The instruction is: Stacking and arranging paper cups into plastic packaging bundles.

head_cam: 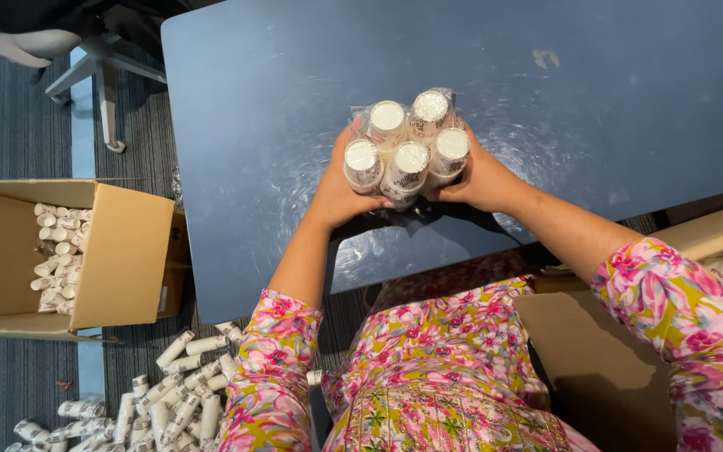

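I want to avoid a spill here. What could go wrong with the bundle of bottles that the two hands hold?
1. The clear wrap looks loose, so a bottle might slip out.
2. The left hand and right hand hold the bundle only from the sides; a weak grip could drop it on the table.

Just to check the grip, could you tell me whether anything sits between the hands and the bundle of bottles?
Only the clear plastic wrap. The left hand and right hand press directly against the bundle of bottles.
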